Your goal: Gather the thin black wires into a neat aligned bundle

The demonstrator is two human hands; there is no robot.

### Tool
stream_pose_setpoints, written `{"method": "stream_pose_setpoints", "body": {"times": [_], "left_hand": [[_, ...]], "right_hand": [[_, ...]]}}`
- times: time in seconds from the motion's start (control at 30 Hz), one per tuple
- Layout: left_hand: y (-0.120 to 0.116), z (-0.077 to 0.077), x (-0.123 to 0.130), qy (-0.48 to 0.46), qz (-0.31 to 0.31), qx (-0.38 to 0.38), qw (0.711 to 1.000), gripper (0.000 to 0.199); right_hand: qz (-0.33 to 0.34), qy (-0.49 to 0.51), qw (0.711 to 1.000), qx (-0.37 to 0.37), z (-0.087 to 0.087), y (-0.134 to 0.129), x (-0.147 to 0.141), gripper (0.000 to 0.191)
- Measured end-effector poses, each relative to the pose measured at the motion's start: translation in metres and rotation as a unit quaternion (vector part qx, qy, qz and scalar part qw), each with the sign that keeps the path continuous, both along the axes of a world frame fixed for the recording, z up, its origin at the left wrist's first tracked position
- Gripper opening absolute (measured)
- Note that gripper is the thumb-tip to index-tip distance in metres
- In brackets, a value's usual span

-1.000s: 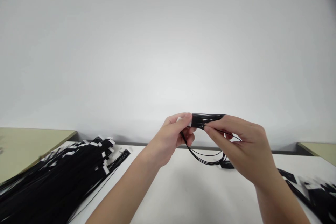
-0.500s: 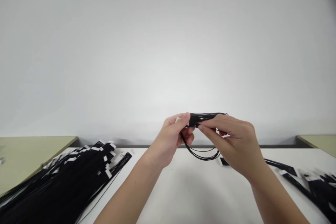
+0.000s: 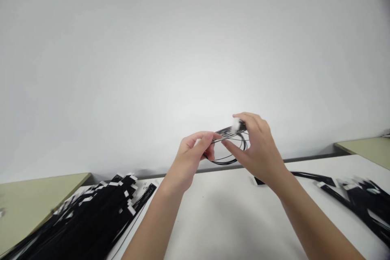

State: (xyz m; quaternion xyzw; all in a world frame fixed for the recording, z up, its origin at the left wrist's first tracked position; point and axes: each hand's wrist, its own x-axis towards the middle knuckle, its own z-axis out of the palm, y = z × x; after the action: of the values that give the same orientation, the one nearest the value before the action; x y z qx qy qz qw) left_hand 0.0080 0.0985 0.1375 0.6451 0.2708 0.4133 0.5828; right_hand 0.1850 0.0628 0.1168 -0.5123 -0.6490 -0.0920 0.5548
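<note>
A coiled black wire harness (image 3: 226,133) with a white connector (image 3: 235,125) is held up in front of me, above the table. My left hand (image 3: 195,150) is closed, pinching the flat band of wires between thumb and fingers. At the band's other end, my right hand (image 3: 252,142) is curled around the harness; its fingers are over the connector end and its thumb is lower, against the wires. The connector is blurred by motion. Loose black wire hangs in a loop beneath both hands. Part of the harness is hidden behind my fingers.
A large pile of black harnesses with white connectors (image 3: 100,215) lies at the left of the white table (image 3: 213,219). More black harnesses (image 3: 362,199) lie on the right, one partly behind my right forearm. Yellowish boards (image 3: 36,199) flank the table. A pale wall rises behind.
My right hand has risen and its thumb and fingers have spread wider. A white connector now shows at the right end of the harness, which tilts upward. The view has tilted slightly.
</note>
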Motion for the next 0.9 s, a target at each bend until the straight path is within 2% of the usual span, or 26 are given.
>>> {"method": "stream_pose_setpoints", "body": {"times": [0.03, 0.1, 0.13, 0.23, 0.3, 0.33, 0.4, 0.5, 0.57, 0.63, 0.7, 0.77, 0.83, 0.9], "left_hand": [[-0.001, 0.001, -0.001, 0.004, 0.009, 0.006, 1.0, 0.031], [-0.002, 0.003, -0.003, 0.001, 0.033, 0.023, 0.999, 0.033], [-0.002, 0.004, -0.005, -0.004, 0.044, 0.03, 0.999, 0.034], [-0.002, 0.008, -0.011, 0.005, 0.08, 0.061, 0.995, 0.033], [0.0, 0.009, -0.016, 0.042, 0.14, 0.128, 0.981, 0.03], [0.002, 0.009, -0.017, 0.066, 0.183, 0.179, 0.965, 0.029], [0.006, 0.006, -0.019, 0.117, 0.268, 0.3, 0.908, 0.029], [0.009, 0.0, -0.015, 0.202, 0.332, 0.454, 0.802, 0.027], [0.006, -0.003, -0.008, 0.248, 0.305, 0.512, 0.764, 0.026], [-0.001, -0.005, -0.001, 0.275, 0.224, 0.545, 0.76, 0.028], [-0.008, -0.007, 0.006, 0.295, 0.114, 0.542, 0.779, 0.029], [-0.013, -0.01, 0.012, 0.315, 0.015, 0.491, 0.812, 0.034], [-0.015, -0.014, 0.019, 0.326, -0.032, 0.418, 0.848, 0.039], [-0.018, -0.02, 0.026, 0.318, -0.043, 0.349, 0.881, 0.043]], "right_hand": [[0.037, 0.07, 0.995, -0.055, 0.0, 0.002, 0.002, 0.043], [0.113, 0.207, 0.962, -0.141, 0.002, 0.005, 0.006, 0.029], [0.137, 0.259, 0.943, -0.16, 0.003, 0.007, 0.009, 0.031], [0.192, 0.393, 0.888, -0.14, 0.01, 0.006, 0.017, 0.043], [0.268, 0.496, 0.816, -0.128, 0.016, 0.002, 0.021, 0.047], [0.303, 0.533, 0.78, -0.125, 0.019, -0.001, 0.022, 0.05], [0.342, 0.562, 0.743, -0.118, 0.024, -0.008, 0.022, 0.061], [0.364, 0.558, 0.741, -0.085, 0.028, -0.017, 0.018, 0.069], [0.392, 0.541, 0.741, -0.073, 0.028, -0.02, 0.013, 0.068], [0.423, 0.532, 0.73, -0.068, 0.027, -0.02, 0.01, 0.067], [0.444, 0.532, 0.719, -0.06, 0.026, -0.019, 0.009, 0.066], [0.448, 0.527, 0.72, -0.047, 0.025, -0.017, 0.009, 0.066], [0.437, 0.52, 0.733, -0.031, 0.026, -0.017, 0.011, 0.066], [0.409, 0.532, 0.741, -0.01, 0.026, -0.018, 0.011, 0.065]]}}
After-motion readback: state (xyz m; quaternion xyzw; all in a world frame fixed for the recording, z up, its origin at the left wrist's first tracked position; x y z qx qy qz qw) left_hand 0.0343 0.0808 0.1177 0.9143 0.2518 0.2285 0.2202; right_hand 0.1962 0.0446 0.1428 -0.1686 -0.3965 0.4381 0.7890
